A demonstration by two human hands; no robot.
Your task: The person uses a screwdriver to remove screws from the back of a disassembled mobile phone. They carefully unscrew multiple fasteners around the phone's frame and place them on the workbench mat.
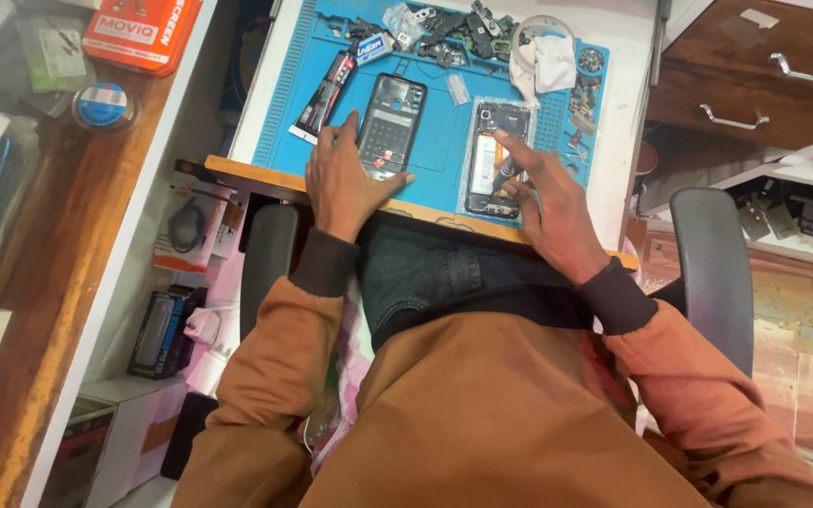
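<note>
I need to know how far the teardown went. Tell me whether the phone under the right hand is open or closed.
Open: the black phone under the right hand shows its white battery and bare internals, with no back cover.

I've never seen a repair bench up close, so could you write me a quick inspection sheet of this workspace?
Surface: blue work mat on a white bench.
Job's things: opened phone, insides showing; separate dark phone frame.
Clutter: glue tube, heap of small parts, white cloth.
Hands: left hand rests on the phone frame; right hand holds a small tool against the opened phone.
Cables: nothing seen on the mat.
Surroundings: chair armrest, wooden drawers, boxes at left.
</note>
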